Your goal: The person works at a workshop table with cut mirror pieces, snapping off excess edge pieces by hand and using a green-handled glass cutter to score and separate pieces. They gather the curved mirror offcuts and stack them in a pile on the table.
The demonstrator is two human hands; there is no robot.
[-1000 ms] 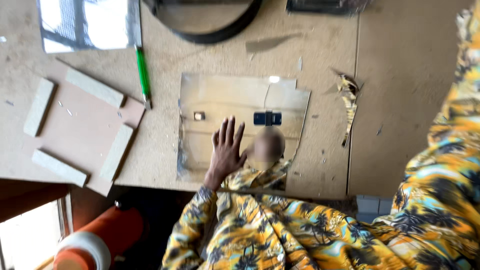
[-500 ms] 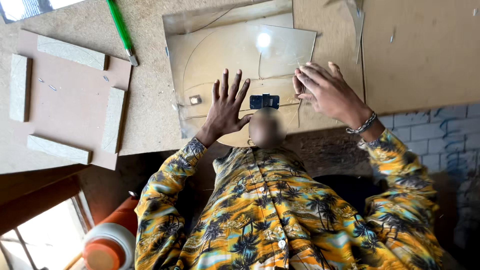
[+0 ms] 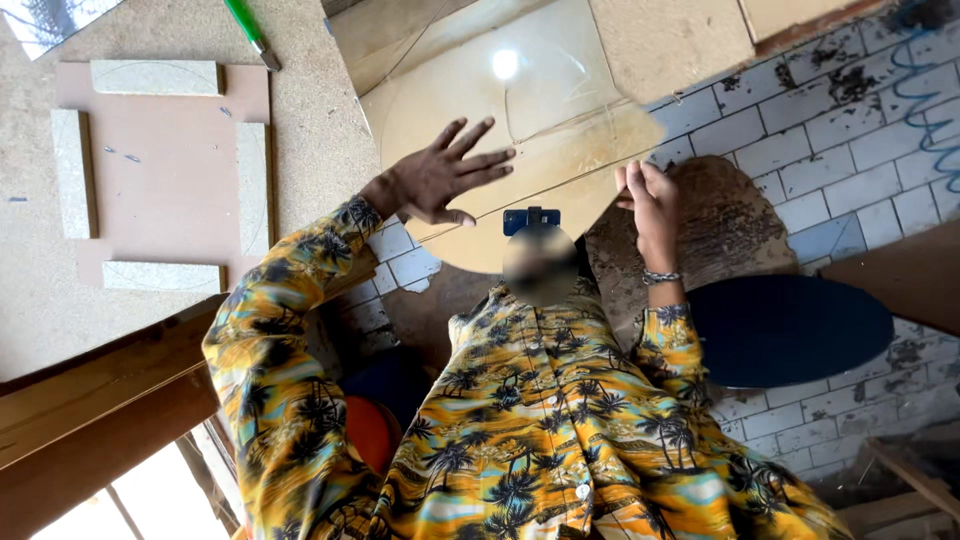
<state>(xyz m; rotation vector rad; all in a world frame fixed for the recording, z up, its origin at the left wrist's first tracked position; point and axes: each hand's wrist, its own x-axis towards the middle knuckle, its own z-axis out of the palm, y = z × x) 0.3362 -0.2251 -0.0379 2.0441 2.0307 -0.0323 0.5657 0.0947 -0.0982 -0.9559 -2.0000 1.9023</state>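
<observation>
Mirror pane [image 3: 520, 130] overhangs desk [image 3: 300, 130] edge at 12 o'clock. Left hand [image 3: 440, 180] flat, fingers spread; right hand [image 3: 648, 205] pinches edge. Likely stiff, fragile, slippery, sharp-edged; hold opposite edges.

I saw a glossy, smooth glass mirror sheet [image 3: 520, 110] lying on a matt, rough chipboard bench [image 3: 310, 120], beside a matt brown hardboard panel [image 3: 165, 170] with 4 coarse chipboard strips and a shiny plastic-handled green tool [image 3: 248, 28].
</observation>
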